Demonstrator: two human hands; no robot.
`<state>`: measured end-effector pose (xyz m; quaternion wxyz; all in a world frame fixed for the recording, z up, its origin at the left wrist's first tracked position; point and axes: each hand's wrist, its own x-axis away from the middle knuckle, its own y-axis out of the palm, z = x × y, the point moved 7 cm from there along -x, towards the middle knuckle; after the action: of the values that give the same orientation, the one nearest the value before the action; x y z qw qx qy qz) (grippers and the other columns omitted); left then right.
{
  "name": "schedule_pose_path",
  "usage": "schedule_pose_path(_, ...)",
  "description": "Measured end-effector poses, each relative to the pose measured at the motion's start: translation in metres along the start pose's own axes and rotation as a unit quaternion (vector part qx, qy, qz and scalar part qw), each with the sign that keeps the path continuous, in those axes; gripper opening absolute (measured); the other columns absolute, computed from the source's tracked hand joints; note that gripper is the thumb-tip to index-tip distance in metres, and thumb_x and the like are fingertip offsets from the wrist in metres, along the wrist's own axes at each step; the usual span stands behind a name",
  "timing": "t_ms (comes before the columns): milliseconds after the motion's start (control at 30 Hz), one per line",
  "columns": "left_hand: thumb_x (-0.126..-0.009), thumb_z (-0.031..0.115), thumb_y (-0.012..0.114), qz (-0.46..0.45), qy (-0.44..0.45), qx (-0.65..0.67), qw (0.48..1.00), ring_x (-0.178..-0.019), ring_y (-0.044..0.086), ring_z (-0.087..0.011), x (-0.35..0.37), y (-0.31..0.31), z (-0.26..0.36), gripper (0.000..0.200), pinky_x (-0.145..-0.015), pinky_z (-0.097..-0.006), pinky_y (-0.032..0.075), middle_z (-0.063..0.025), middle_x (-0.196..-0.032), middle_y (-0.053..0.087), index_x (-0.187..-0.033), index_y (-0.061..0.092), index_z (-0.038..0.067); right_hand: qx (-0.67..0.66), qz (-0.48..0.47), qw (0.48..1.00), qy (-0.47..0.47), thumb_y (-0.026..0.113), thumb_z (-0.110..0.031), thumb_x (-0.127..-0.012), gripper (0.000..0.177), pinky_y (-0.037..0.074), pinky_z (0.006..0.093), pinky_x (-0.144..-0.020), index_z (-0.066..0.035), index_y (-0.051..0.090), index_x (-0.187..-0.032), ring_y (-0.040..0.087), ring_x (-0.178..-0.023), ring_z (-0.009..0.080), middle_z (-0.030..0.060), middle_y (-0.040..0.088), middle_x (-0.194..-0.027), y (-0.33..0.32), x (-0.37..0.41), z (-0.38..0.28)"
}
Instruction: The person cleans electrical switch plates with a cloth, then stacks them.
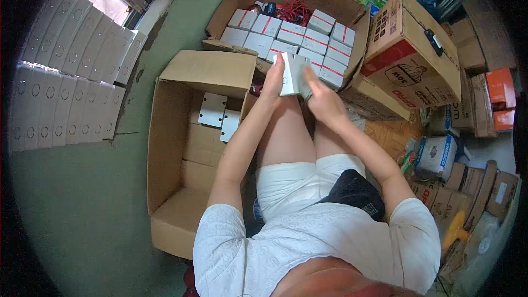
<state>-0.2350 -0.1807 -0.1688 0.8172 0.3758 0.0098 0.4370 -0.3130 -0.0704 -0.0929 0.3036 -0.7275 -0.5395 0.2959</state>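
Above my knees, a small white box [287, 80] with a grey-looking right side is between my hands. My left hand [272, 81] is closed round its left side, thumb upright along the edge. From the right, my right hand [325, 100] holds the grey side, its index finger raised against it and its other fingers curled; this part is slightly blurred. In the open carton [165, 148] beside my left arm lie two white plates with dark holes [212, 110]. Just beyond my hands, another carton [228, 3] contains rows of white boxes with red stripes [291, 33].
Red cord [294, 12] lies behind the striped boxes. A printed carton [410, 55] carrying a small black object [433, 42] stands at right. Stacked white boxes with round marks [66, 107] line the left floor. Cartons and a wrapped pack [435, 157] crowd the right side.
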Motion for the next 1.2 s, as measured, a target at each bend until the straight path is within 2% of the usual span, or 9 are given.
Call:
schedule_pose_path(133,-0.100,0.057,0.039,-0.016,0.025,-0.044,0.999,-0.103,0.064,-0.0178,0.003,0.006,0.017,0.067,-0.088,-0.0326,0.052,-0.0094,-0.119,0.063,-0.131,0.052,0.000,-0.007,0.091,0.994,-0.054,0.038,0.012,-0.071,0.078,0.041,0.0404,-0.108,-0.004,0.033,-0.148,0.046,-0.130,0.0383,0.0243,0.043,-0.144,-0.008,-0.014,0.019)
schedule_pose_path(233,-0.100,0.057,0.038,-0.008,-0.023,-0.026,0.999,-0.106,0.063,-0.0192,0.010,0.007,0.018,0.067,-0.091,-0.0336,0.051,-0.0102,-0.122,0.062,-0.133,0.050,0.000,-0.004,0.007,1.000,0.002,0.040,0.011,-0.070,0.074,0.037,0.0417,-0.111,0.002,0.038,-0.144,0.043,-0.133,0.0389,0.0281,0.042,-0.143,-0.013,-0.002,-0.023)
schedule_pose_path(267,-0.100,0.057,0.038,-0.009,-0.023,-0.027,0.999,-0.106,0.063,-0.0192,0.008,0.006,0.017,0.067,-0.091,-0.0336,0.051,-0.0102,-0.122,0.062,-0.133,0.050,0.000,-0.051,0.044,0.994,-0.085,0.041,0.012,-0.070,0.076,0.037,0.0417,-0.111,0.001,0.036,-0.145,0.041,-0.134,0.0384,0.0263,0.041,-0.145,0.007,0.000,-0.008)
schedule_pose_path(533,-0.102,0.056,0.029,-0.100,0.000,0.097,0.990,-0.112,0.062,-0.0238,0.004,0.011,0.015,0.065,-0.094,-0.0390,0.053,-0.0125,-0.124,0.061,-0.133,0.049,0.002,-0.005,0.187,0.982,-0.035,0.041,0.011,-0.071,0.074,0.032,0.0432,-0.115,0.005,0.035,-0.145,0.036,-0.137,0.0414,0.0276,0.037,-0.147,-0.010,-0.019,0.012)
schedule_pose_path(700,-0.101,0.057,0.028,-0.126,-0.025,0.111,0.985,-0.112,0.062,-0.0248,0.001,0.008,0.015,0.066,-0.093,-0.0401,0.053,-0.0129,-0.122,0.062,-0.130,0.052,0.003,0.038,0.095,0.982,-0.158,0.045,0.010,-0.069,0.074,0.034,0.0439,-0.114,0.003,0.040,-0.142,0.039,-0.137,0.0379,0.0233,0.042,-0.146,0.006,0.002,-0.033)
schedule_pose_path(767,-0.102,0.057,0.028,-0.127,-0.022,0.112,0.985,-0.112,0.062,-0.0245,0.005,0.010,0.022,0.065,-0.094,-0.0398,0.053,-0.0129,-0.122,0.062,-0.131,0.051,0.003,0.088,0.055,0.960,-0.258,0.046,0.009,-0.069,0.074,0.037,0.0429,-0.111,0.002,0.042,-0.142,0.040,-0.137,0.0361,0.0211,0.045,-0.145,0.009,0.005,-0.039)
schedule_pose_path(933,-0.101,0.058,0.030,-0.108,-0.029,0.108,0.988,-0.112,0.062,-0.0233,-0.001,0.010,0.006,0.066,-0.095,-0.0382,0.052,-0.0131,-0.124,0.062,-0.132,0.051,0.003,0.096,0.158,0.972,-0.143,0.052,0.007,-0.070,0.070,0.043,0.0431,-0.106,0.000,0.046,-0.140,0.048,-0.131,0.0351,0.0192,0.050,-0.141,-0.014,-0.028,-0.015)
schedule_pose_path(1067,-0.100,0.059,0.031,-0.124,-0.038,0.097,0.987,-0.111,0.063,-0.0235,0.000,0.011,0.011,0.068,-0.094,-0.0385,0.053,-0.0137,-0.124,0.062,-0.131,0.051,0.001,0.073,0.086,0.964,-0.239,0.052,0.006,-0.072,0.067,0.043,0.0427,-0.107,-0.002,0.049,-0.139,0.049,-0.131,0.0337,0.0189,0.051,-0.140,0.013,0.003,-0.040)
schedule_pose_path(1200,-0.101,0.056,0.033,-0.136,-0.035,0.110,0.984,-0.110,0.063,-0.0236,-0.010,0.004,0.003,0.065,-0.094,-0.0395,0.052,-0.0137,-0.123,0.062,-0.130,0.052,0.002,0.058,0.118,0.968,-0.214,0.052,0.008,-0.071,0.069,0.042,0.0417,-0.108,-0.002,0.049,-0.139,0.048,-0.132,0.0345,0.0184,0.050,-0.141,0.007,-0.001,-0.026)
